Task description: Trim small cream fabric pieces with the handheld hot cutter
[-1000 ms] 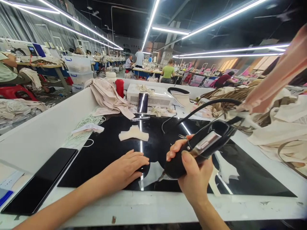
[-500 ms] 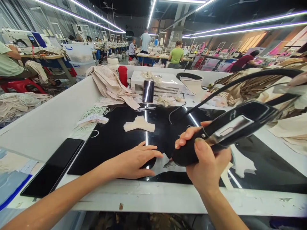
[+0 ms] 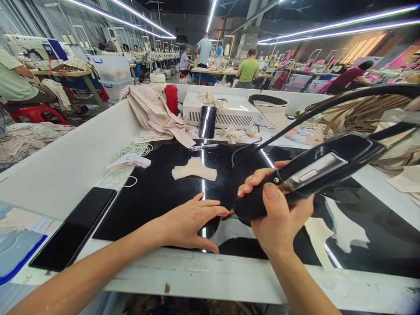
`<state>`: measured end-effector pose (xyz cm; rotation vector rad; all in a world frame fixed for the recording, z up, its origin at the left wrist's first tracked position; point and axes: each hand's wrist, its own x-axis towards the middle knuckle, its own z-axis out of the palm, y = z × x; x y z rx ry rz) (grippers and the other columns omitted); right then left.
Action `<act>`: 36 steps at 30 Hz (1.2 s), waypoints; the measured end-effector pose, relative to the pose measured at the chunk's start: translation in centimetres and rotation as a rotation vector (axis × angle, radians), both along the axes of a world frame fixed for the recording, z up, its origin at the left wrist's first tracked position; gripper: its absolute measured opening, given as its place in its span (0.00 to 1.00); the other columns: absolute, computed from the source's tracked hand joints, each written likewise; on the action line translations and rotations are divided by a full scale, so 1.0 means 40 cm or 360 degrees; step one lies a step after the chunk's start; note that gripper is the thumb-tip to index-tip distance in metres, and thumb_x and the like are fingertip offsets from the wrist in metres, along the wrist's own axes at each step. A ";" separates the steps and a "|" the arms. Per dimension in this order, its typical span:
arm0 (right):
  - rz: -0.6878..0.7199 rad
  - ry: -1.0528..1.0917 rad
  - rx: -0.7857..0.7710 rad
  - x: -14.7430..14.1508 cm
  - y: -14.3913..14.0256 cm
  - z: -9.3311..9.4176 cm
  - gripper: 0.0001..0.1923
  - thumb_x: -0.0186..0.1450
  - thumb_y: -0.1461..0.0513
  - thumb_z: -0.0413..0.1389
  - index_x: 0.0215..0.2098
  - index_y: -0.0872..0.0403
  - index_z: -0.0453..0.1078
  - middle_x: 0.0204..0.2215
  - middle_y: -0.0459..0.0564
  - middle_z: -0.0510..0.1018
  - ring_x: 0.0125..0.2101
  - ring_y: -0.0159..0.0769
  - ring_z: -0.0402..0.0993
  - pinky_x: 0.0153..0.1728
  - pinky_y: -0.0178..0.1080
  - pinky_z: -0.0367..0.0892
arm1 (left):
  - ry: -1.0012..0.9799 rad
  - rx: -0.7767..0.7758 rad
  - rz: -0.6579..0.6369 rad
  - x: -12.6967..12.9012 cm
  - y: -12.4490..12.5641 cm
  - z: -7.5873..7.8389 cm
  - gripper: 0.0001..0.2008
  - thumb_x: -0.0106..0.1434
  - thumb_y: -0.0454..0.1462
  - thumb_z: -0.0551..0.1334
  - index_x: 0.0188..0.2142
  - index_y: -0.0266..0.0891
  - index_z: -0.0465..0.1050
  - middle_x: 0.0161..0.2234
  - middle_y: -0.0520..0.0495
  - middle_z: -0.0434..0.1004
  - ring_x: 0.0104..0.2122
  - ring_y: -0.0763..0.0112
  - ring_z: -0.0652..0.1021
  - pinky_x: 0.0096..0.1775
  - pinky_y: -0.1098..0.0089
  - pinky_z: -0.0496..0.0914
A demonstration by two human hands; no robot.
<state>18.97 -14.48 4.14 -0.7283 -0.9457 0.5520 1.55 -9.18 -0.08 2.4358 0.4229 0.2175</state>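
My right hand (image 3: 278,214) is wrapped around a black corded handheld tool (image 3: 308,175) with a silver panel on its side. Its thin metal tip points down and left, close to my left fingertips. My left hand (image 3: 188,221) lies with fingers spread on the glossy black board (image 3: 144,192). Under the tool, touching or very near my left fingers, is a thin translucent sheet piece (image 3: 234,232); the tool partly covers it. Farther back rests a cream shaped fabric piece (image 3: 194,169). Right of my right hand lie another cream piece (image 3: 318,238) and a whitish cut piece (image 3: 348,225).
A black phone-like slab (image 3: 74,227) sits at the left edge, near tangled pale green cord (image 3: 131,155). Behind the board stand a white vented box (image 3: 223,111), a phone (image 3: 208,122), a red cup (image 3: 171,99) and draped beige fabric (image 3: 157,111). The tool's cable (image 3: 328,109) arches right. People sit and stand beyond.
The tool's tip has moved slightly left and up, to beside my left fingertips. My left hand has shifted a little right. The camera view has moved slightly.
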 end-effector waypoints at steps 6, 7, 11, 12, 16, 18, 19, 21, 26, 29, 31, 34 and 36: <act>-0.0023 -0.0011 0.0008 -0.002 0.001 0.000 0.19 0.62 0.59 0.67 0.47 0.48 0.66 0.29 0.41 0.76 0.25 0.32 0.72 0.27 0.40 0.71 | -0.0016 0.0020 -0.0011 0.001 -0.002 -0.002 0.36 0.63 0.51 0.69 0.65 0.42 0.61 0.63 0.39 0.71 0.68 0.50 0.62 0.69 0.39 0.46; -0.0016 -0.0011 0.0008 -0.003 0.001 -0.001 0.18 0.62 0.59 0.66 0.47 0.48 0.66 0.29 0.41 0.76 0.24 0.32 0.72 0.27 0.40 0.71 | -0.0016 0.0023 -0.0010 0.001 -0.001 -0.003 0.37 0.63 0.51 0.69 0.65 0.42 0.61 0.63 0.39 0.70 0.69 0.50 0.62 0.69 0.39 0.45; -0.0011 -0.0048 0.0004 -0.005 -0.001 -0.005 0.18 0.63 0.59 0.65 0.48 0.47 0.66 0.29 0.40 0.75 0.25 0.32 0.73 0.27 0.41 0.71 | -0.0013 0.0028 -0.0017 0.000 0.002 -0.008 0.38 0.62 0.52 0.69 0.66 0.42 0.60 0.63 0.40 0.70 0.69 0.51 0.62 0.69 0.38 0.45; -0.0021 -0.0066 0.0001 -0.005 -0.001 -0.006 0.17 0.64 0.59 0.65 0.48 0.47 0.66 0.30 0.41 0.75 0.25 0.32 0.73 0.27 0.41 0.72 | -0.0015 0.0026 -0.0018 0.000 0.002 -0.010 0.38 0.62 0.52 0.69 0.66 0.43 0.60 0.63 0.41 0.70 0.69 0.51 0.62 0.69 0.38 0.44; -0.0041 -0.0078 -0.0028 -0.008 -0.008 -0.003 0.16 0.64 0.59 0.64 0.48 0.47 0.66 0.30 0.41 0.75 0.25 0.32 0.73 0.27 0.41 0.72 | -0.0025 0.0021 -0.0011 -0.002 0.003 -0.013 0.38 0.61 0.53 0.69 0.65 0.44 0.61 0.63 0.40 0.70 0.69 0.50 0.62 0.69 0.39 0.44; -0.0005 -0.0047 -0.0039 -0.010 -0.016 -0.002 0.17 0.63 0.59 0.65 0.48 0.46 0.66 0.30 0.41 0.74 0.25 0.33 0.72 0.27 0.41 0.72 | -0.0024 0.0028 -0.0015 -0.002 0.003 -0.012 0.38 0.61 0.54 0.69 0.65 0.45 0.61 0.64 0.39 0.69 0.69 0.50 0.61 0.69 0.39 0.44; 0.0019 -0.0034 -0.0033 -0.010 -0.020 -0.003 0.17 0.63 0.58 0.65 0.48 0.46 0.67 0.30 0.41 0.74 0.25 0.33 0.72 0.27 0.41 0.72 | -0.0024 0.0032 -0.0018 -0.002 0.003 -0.012 0.38 0.61 0.54 0.70 0.65 0.46 0.61 0.64 0.40 0.69 0.69 0.50 0.61 0.69 0.39 0.44; 0.0070 -0.0029 -0.0012 -0.012 -0.029 -0.005 0.18 0.63 0.57 0.66 0.48 0.46 0.67 0.30 0.41 0.74 0.25 0.34 0.72 0.26 0.41 0.71 | -0.0022 0.0038 -0.0024 -0.002 0.002 -0.010 0.38 0.61 0.53 0.70 0.66 0.47 0.60 0.65 0.41 0.67 0.69 0.51 0.61 0.69 0.39 0.44; 0.0116 -0.0042 -0.0036 -0.018 -0.042 -0.013 0.18 0.64 0.57 0.65 0.49 0.46 0.66 0.30 0.42 0.74 0.27 0.34 0.72 0.27 0.40 0.71 | -0.0041 0.0043 -0.0018 0.000 0.001 -0.012 0.40 0.60 0.52 0.71 0.66 0.46 0.59 0.66 0.40 0.66 0.69 0.50 0.61 0.69 0.39 0.43; 0.0138 -0.0027 -0.0031 -0.022 -0.046 -0.011 0.17 0.65 0.58 0.64 0.49 0.46 0.66 0.30 0.42 0.74 0.27 0.34 0.72 0.27 0.40 0.72 | -0.0052 0.0067 -0.0022 0.000 0.001 -0.018 0.40 0.60 0.53 0.71 0.66 0.45 0.61 0.66 0.39 0.67 0.69 0.49 0.62 0.69 0.39 0.44; 0.0179 -0.0003 -0.0026 -0.025 -0.051 -0.009 0.17 0.64 0.58 0.65 0.49 0.46 0.66 0.30 0.42 0.74 0.27 0.34 0.72 0.27 0.39 0.72 | -0.0049 0.0073 -0.0026 0.000 0.001 -0.020 0.40 0.60 0.53 0.71 0.66 0.44 0.61 0.65 0.39 0.67 0.69 0.49 0.62 0.69 0.39 0.44; 0.0234 0.0014 -0.0004 -0.031 -0.059 -0.007 0.18 0.63 0.56 0.66 0.49 0.46 0.67 0.30 0.42 0.74 0.26 0.33 0.71 0.26 0.39 0.72 | -0.0041 0.0052 -0.0033 0.001 0.000 -0.016 0.40 0.60 0.53 0.71 0.66 0.45 0.60 0.65 0.40 0.67 0.69 0.50 0.61 0.69 0.39 0.43; 0.0258 0.0010 0.0005 -0.036 -0.064 -0.008 0.19 0.64 0.56 0.65 0.50 0.46 0.67 0.30 0.42 0.74 0.26 0.33 0.71 0.26 0.39 0.72 | -0.0023 0.0040 -0.0031 0.001 -0.001 -0.010 0.40 0.60 0.52 0.71 0.66 0.45 0.60 0.65 0.41 0.68 0.69 0.49 0.60 0.69 0.38 0.43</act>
